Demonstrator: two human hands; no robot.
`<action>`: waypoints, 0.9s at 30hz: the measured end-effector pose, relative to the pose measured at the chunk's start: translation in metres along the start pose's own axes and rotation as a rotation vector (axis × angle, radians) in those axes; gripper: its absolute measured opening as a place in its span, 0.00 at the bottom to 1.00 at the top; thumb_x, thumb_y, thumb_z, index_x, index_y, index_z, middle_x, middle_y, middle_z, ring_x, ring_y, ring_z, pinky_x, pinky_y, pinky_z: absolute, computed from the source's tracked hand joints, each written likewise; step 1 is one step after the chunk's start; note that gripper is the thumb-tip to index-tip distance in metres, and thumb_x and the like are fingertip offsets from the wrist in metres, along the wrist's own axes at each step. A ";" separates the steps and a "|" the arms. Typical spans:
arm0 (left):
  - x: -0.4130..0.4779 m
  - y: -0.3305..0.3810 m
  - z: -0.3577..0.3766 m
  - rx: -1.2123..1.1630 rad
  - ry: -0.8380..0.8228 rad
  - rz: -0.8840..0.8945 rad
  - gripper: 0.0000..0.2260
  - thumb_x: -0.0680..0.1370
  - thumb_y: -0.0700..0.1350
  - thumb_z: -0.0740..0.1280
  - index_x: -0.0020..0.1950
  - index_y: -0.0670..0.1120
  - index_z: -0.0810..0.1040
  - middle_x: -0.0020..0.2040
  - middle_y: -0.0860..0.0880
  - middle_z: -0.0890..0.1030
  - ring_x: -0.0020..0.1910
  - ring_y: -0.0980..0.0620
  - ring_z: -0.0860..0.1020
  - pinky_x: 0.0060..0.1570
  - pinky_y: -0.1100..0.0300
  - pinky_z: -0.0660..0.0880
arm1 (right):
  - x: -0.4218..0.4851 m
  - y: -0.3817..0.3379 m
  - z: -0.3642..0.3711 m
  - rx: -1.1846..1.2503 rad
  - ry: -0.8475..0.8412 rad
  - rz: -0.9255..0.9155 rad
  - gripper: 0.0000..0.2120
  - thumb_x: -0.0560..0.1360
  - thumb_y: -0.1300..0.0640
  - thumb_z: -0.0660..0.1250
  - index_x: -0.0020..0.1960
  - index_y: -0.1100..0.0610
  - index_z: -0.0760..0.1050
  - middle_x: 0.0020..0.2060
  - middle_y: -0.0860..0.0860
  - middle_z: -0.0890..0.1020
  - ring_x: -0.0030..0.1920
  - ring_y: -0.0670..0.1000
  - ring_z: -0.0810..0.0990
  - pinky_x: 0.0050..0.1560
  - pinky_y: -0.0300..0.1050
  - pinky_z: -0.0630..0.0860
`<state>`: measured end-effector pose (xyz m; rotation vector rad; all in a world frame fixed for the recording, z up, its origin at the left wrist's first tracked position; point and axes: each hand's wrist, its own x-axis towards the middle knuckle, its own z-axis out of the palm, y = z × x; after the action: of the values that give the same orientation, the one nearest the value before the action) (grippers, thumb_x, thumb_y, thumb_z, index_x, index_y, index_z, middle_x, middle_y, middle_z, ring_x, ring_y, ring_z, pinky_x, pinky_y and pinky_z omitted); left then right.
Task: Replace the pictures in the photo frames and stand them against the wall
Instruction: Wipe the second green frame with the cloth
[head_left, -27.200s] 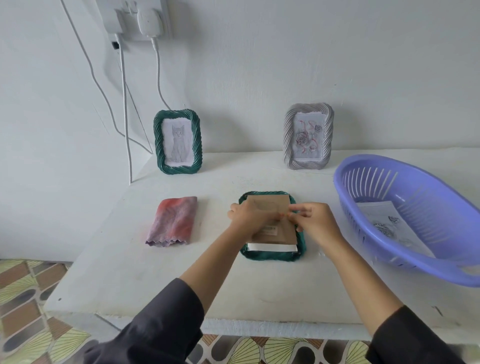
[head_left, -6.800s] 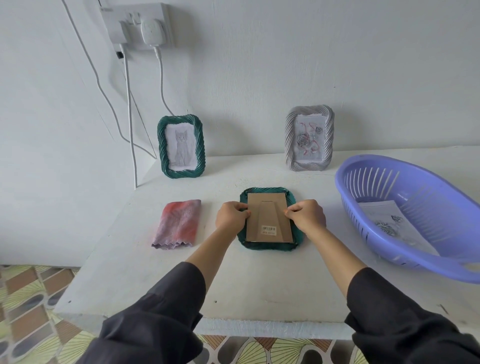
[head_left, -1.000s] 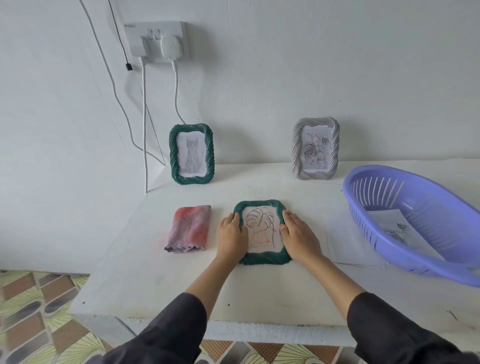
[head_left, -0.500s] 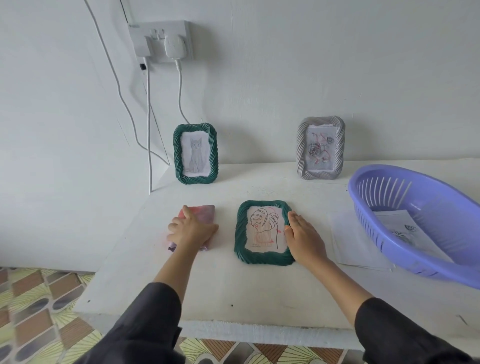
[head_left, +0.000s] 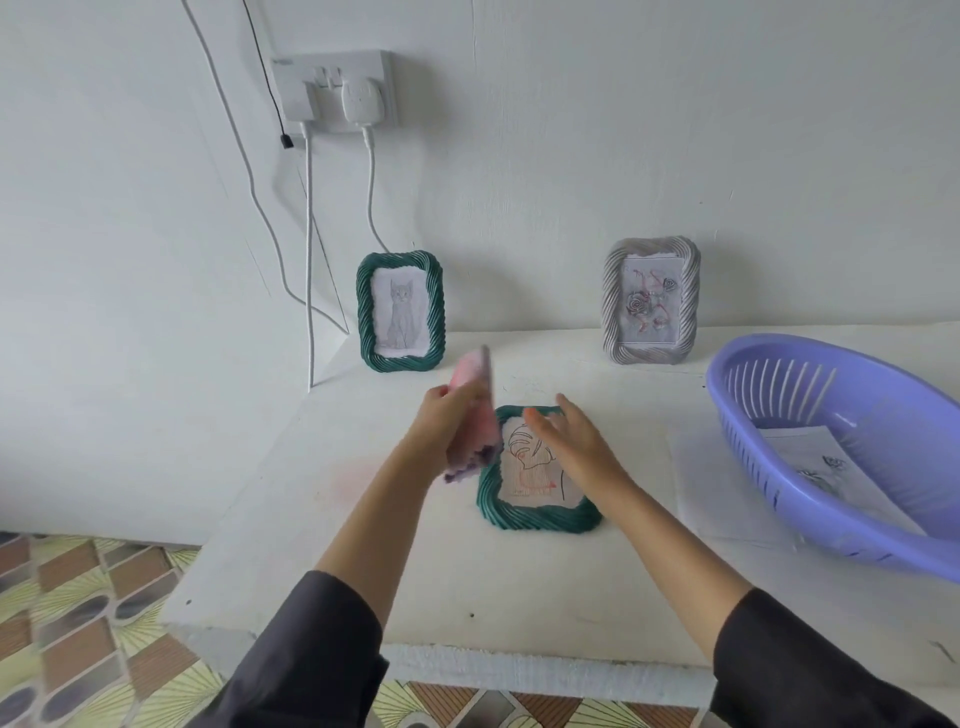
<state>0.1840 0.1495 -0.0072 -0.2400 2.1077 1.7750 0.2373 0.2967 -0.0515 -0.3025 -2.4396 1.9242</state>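
My left hand (head_left: 441, 422) grips the limp cloth (head_left: 474, 410), right hand (head_left: 576, 448) spread; I'd lift the stiff, likely light green frame (head_left: 540, 522) by its 3 and 9 o'clock edges.

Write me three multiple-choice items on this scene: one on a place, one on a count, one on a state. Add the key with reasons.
1. Where is the grey frame?
A. upright against the wall
B. in a basket
C. on the floor

2. How many frames have green rims?
A. one
B. two
C. three

3. What is the left hand doing?
A. resting flat
B. holding the pink cloth
C. gripping a frame

Key:
1 A: it stands at the wall, to the right of the cat frame.
2 B: the cat frame and the flat frame in front are green.
3 B: it grips the cloth in the air.
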 end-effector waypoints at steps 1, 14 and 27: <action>-0.008 0.005 0.012 -0.054 -0.057 0.015 0.20 0.77 0.54 0.62 0.58 0.38 0.72 0.40 0.41 0.77 0.36 0.46 0.77 0.41 0.55 0.76 | 0.001 -0.009 0.006 0.139 -0.047 0.047 0.42 0.69 0.36 0.65 0.74 0.58 0.57 0.68 0.54 0.71 0.67 0.52 0.72 0.67 0.45 0.67; 0.043 -0.083 0.031 0.827 0.205 0.391 0.19 0.82 0.46 0.50 0.72 0.52 0.65 0.73 0.51 0.67 0.73 0.45 0.60 0.73 0.51 0.55 | 0.057 0.013 -0.015 -0.878 0.044 -0.299 0.21 0.77 0.67 0.55 0.68 0.54 0.68 0.66 0.51 0.75 0.64 0.54 0.75 0.61 0.47 0.73; 0.048 -0.088 0.029 0.905 0.261 0.451 0.20 0.81 0.45 0.50 0.73 0.53 0.64 0.72 0.53 0.68 0.72 0.47 0.61 0.72 0.54 0.56 | -0.005 0.044 -0.038 -0.971 -0.396 -0.518 0.27 0.74 0.68 0.54 0.67 0.48 0.71 0.69 0.43 0.71 0.71 0.44 0.65 0.68 0.37 0.53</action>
<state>0.1771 0.1667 -0.1095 0.2859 3.0856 0.8082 0.2531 0.3418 -0.0841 0.7089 -3.0765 0.5490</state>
